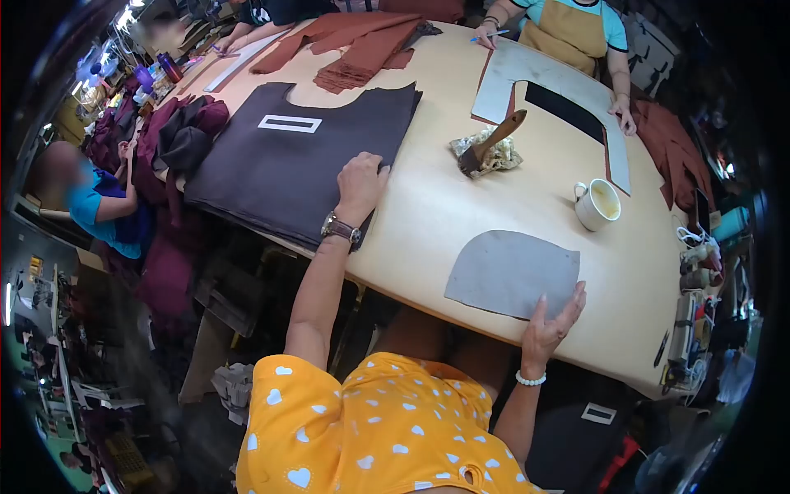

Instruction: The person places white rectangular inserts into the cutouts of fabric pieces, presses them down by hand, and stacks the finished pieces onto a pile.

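Note:
My left hand (360, 189), with a watch at the wrist, rests at the right edge of a stack of dark fabric panels (247, 173). Its fingers are curled; whether they pinch the top panel is hidden. A white rectangular frame (290, 123) lies on that stack. My right hand (550, 331), wearing a beaded bracelet, is at the lower right edge of a grey curved-top panel (512, 272). Thumb and fingers are apart, and the thumb touches the panel edge. The grey panel lies flat near the table's front edge.
On the table (411, 239) are a wooden-handled brush (498, 140) on a crumpled wad (504, 156) and a white cup (591, 210) of yellowish contents. Across it, a co-worker's hands (625, 117) touch a white template (494, 90). Rust fabric (362, 58) lies at the back.

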Demonstrator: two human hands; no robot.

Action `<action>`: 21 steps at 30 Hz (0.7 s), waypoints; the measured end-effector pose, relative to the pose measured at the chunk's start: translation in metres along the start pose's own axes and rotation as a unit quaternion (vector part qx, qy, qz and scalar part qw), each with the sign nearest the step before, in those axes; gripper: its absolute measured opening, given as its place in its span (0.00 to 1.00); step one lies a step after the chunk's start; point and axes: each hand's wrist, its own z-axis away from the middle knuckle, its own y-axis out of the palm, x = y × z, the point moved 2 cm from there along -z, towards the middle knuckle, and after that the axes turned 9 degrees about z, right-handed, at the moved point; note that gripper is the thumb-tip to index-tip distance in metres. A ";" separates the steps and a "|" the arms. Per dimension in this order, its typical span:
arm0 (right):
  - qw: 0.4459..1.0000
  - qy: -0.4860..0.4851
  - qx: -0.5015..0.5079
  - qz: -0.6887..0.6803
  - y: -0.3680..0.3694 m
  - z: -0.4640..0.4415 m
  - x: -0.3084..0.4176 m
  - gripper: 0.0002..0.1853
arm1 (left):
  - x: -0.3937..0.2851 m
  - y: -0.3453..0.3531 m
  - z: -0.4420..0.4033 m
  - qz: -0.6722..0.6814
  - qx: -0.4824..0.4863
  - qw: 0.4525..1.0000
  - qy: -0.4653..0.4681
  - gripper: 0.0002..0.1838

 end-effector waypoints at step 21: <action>1.000 0.005 0.010 -0.009 0.001 -0.001 0.001 0.33 | 0.003 0.030 -0.020 -0.188 0.047 0.979 0.064 0.08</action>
